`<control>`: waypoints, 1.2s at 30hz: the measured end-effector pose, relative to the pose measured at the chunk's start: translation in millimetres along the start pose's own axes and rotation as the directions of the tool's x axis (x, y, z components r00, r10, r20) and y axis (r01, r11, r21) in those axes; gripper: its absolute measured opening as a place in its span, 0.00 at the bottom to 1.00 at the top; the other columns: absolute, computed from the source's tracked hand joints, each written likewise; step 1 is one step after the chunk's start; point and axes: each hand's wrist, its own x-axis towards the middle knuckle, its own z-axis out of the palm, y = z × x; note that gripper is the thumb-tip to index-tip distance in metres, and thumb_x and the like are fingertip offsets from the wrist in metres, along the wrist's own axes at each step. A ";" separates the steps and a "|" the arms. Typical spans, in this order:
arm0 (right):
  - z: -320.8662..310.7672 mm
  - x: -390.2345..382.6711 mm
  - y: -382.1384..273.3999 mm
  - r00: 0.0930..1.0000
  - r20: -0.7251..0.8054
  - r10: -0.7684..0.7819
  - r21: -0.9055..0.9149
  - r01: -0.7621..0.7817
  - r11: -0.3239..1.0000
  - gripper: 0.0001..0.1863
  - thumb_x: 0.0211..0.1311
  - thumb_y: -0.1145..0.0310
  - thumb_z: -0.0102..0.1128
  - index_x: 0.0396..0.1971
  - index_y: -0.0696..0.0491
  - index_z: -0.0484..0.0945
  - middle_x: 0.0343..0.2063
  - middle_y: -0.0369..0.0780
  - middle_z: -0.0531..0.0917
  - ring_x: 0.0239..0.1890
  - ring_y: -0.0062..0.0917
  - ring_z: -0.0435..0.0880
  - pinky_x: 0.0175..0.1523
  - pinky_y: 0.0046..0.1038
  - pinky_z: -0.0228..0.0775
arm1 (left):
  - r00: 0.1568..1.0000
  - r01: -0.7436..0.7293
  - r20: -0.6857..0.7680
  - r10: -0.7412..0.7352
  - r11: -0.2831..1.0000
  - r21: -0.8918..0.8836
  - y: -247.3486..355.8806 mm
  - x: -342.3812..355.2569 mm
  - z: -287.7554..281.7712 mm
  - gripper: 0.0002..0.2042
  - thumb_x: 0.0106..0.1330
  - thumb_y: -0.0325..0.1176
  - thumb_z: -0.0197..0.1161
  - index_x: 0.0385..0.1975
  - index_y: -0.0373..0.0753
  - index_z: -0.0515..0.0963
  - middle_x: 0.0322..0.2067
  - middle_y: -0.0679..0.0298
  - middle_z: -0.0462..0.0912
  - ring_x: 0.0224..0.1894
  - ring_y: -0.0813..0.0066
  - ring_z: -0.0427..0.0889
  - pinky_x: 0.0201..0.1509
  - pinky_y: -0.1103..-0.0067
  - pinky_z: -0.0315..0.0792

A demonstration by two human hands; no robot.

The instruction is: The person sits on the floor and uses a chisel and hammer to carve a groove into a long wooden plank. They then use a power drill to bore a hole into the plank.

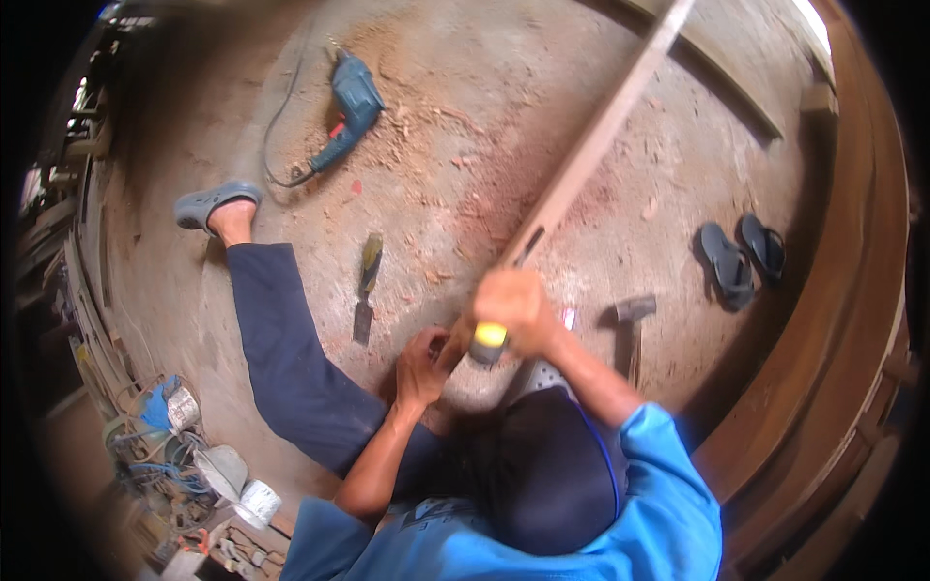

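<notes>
The person wears a bright blue short-sleeved shirt (668,484), its sleeves ending above the elbows, with a dark printed patch on the front near the chest. Both forearms are bare, and neither the left hand (421,363) nor the right hand (518,308) wears a glove. Dark navy trousers (291,358) cover the legs, ending at a grey-blue slip-on clog (215,203) on one foot.

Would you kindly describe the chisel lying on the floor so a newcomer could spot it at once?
Start from the long wooden batten slanting across the dusty floor. Left of its lower end, beside the outstretched leg, lies the chisel. Unlike the blue drill or the hammer, it is slim, with a yellowish handle and flat blade.
</notes>
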 end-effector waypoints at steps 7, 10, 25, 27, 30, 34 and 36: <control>0.4 -4.0 21.0 0.996 0.029 0.080 -0.069 -0.078 0.995 0.13 0.36 0.64 0.69 0.18 0.46 0.70 0.15 0.34 0.70 0.18 0.32 0.75 0.23 0.36 0.65 | 0.999 0.031 0.027 -0.031 0.999 0.007 -5.1 1.9 -0.7 0.19 0.70 0.48 0.66 0.43 0.34 0.80 0.35 0.50 0.85 0.39 0.52 0.85 0.44 0.64 0.78; 4.9 -3.0 8.5 0.996 0.024 0.085 -0.159 -0.081 0.984 0.15 0.40 0.65 0.72 0.17 0.47 0.70 0.14 0.35 0.70 0.17 0.32 0.74 0.22 0.36 0.64 | 1.000 -0.026 0.004 0.026 0.999 0.043 -6.6 2.1 -1.2 0.21 0.70 0.51 0.65 0.42 0.34 0.80 0.36 0.49 0.84 0.39 0.52 0.85 0.44 0.65 0.77; -3.8 -4.9 -16.0 0.998 -0.007 0.058 0.136 -0.056 0.989 0.12 0.43 0.66 0.71 0.18 0.48 0.73 0.15 0.37 0.73 0.18 0.33 0.76 0.25 0.36 0.67 | 0.998 0.061 0.002 -0.061 0.997 -0.046 4.8 3.1 -1.1 0.24 0.70 0.54 0.66 0.41 0.33 0.80 0.33 0.50 0.84 0.36 0.57 0.85 0.42 0.67 0.78; -8.1 -5.6 -14.4 0.993 0.085 0.083 0.162 -0.096 0.982 0.11 0.43 0.66 0.71 0.19 0.48 0.74 0.15 0.37 0.74 0.18 0.33 0.76 0.24 0.36 0.67 | 1.000 0.016 -0.008 -0.017 0.997 -0.070 5.4 2.4 -0.9 0.24 0.71 0.54 0.65 0.41 0.33 0.81 0.34 0.50 0.84 0.36 0.57 0.85 0.42 0.67 0.78; -15.7 4.7 12.8 0.995 0.093 0.033 0.033 -0.036 0.999 0.13 0.42 0.65 0.72 0.18 0.48 0.73 0.15 0.37 0.74 0.18 0.34 0.76 0.23 0.37 0.67 | 0.995 0.098 0.032 -0.098 0.995 0.002 6.5 3.4 -0.6 0.22 0.71 0.52 0.65 0.40 0.34 0.81 0.33 0.50 0.84 0.38 0.55 0.85 0.42 0.66 0.77; -3.8 2.8 9.6 0.999 -0.002 0.036 -0.124 -0.036 0.992 0.14 0.45 0.64 0.73 0.17 0.48 0.72 0.14 0.37 0.73 0.17 0.34 0.75 0.23 0.37 0.66 | 0.997 0.070 -0.013 -0.070 0.998 0.004 6.2 2.0 -1.1 0.22 0.71 0.52 0.65 0.40 0.34 0.82 0.33 0.50 0.84 0.36 0.54 0.85 0.41 0.66 0.77; 2.5 -4.6 -10.6 0.992 -0.077 0.104 0.134 -0.094 0.987 0.14 0.46 0.64 0.73 0.18 0.49 0.72 0.14 0.37 0.73 0.17 0.34 0.75 0.23 0.37 0.65 | 0.998 0.063 0.017 -0.064 0.997 0.043 5.3 1.6 -1.2 0.23 0.70 0.54 0.66 0.40 0.34 0.81 0.32 0.50 0.84 0.35 0.55 0.84 0.41 0.67 0.77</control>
